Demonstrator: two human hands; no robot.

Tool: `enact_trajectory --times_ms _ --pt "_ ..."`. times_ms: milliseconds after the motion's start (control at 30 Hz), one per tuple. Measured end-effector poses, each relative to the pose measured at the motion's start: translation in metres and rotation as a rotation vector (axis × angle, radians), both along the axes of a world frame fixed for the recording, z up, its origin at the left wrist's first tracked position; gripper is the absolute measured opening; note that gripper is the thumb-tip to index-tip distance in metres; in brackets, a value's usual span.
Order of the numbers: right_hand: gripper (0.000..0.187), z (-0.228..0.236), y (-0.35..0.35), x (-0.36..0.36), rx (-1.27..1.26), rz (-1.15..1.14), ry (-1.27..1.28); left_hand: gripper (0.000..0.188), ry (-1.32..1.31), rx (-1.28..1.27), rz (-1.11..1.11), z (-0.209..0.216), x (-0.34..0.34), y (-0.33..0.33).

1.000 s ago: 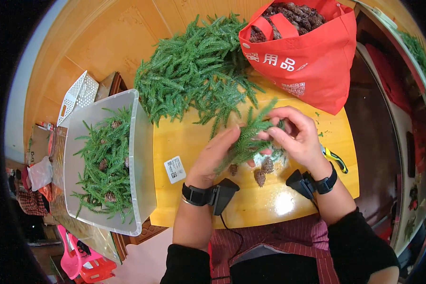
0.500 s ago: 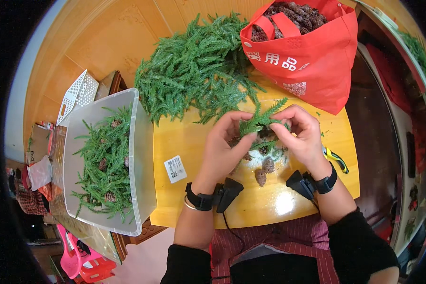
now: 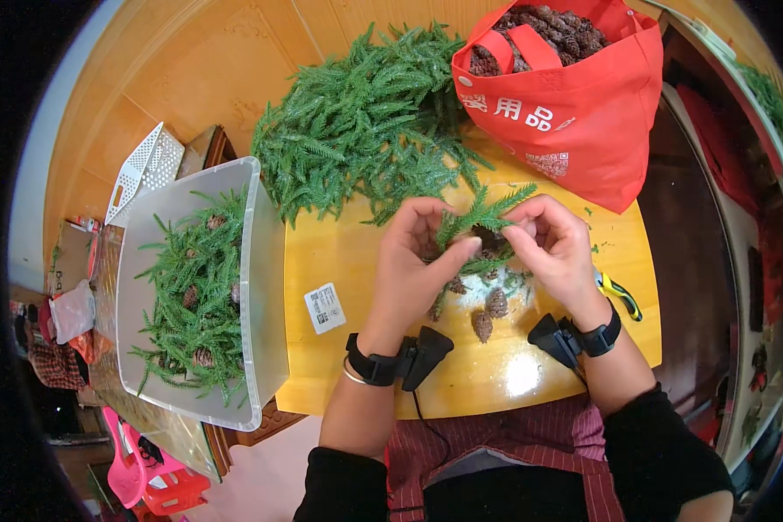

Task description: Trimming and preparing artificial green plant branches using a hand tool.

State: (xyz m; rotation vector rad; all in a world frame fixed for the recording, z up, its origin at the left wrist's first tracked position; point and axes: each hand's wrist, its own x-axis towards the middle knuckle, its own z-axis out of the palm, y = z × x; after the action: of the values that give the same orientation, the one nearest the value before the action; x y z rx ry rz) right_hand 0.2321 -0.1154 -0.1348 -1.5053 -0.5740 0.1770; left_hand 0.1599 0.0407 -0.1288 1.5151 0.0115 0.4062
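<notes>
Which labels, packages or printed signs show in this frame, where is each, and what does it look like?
Sticker: small white rectangle with dark print, flat on the yellow table, left of the left hand.
Bag: red fabric, white print, table's far right, holding pine cones.

Yellow surface (image 3: 348, 261), glossy, one bright light glare near its front edge. Wood-plank floor (image 3: 148, 78) beyond, warm orange. Pink plastic stool (image 3: 139, 474) lower left. Dark cabinet (image 3: 713, 244) stands along the right side.
</notes>
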Motion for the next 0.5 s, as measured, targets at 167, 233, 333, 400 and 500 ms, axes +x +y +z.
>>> enact_trajectory --times_ms 167,233,333,400,500 --pt "0.009 -0.0022 -0.0018 -0.0003 -0.01 0.027 0.021 0.019 0.033 -0.073 0.04 -0.0066 0.0005 0.004" --pt "0.009 -0.0025 -0.0009 -0.0011 -0.004 0.051 0.067 0.018 0.05 -0.09 0.051 -0.0071 0.0 0.0051" --pt "0.008 -0.003 -0.0007 -0.0006 -0.019 0.053 0.094 0.015 0.065 -0.186 0.042 -0.0104 0.0011 0.0057" --pt "0.008 -0.0004 -0.0009 -0.0013 -0.006 0.057 0.103 0.013 0.068 -0.168 0.029 -0.0089 0.0012 0.0052" --pt "0.008 0.0028 -0.0017 -0.0017 0.009 0.063 0.114 0.01 0.007 -0.243 0.013 -0.005 0.0 0.0025"
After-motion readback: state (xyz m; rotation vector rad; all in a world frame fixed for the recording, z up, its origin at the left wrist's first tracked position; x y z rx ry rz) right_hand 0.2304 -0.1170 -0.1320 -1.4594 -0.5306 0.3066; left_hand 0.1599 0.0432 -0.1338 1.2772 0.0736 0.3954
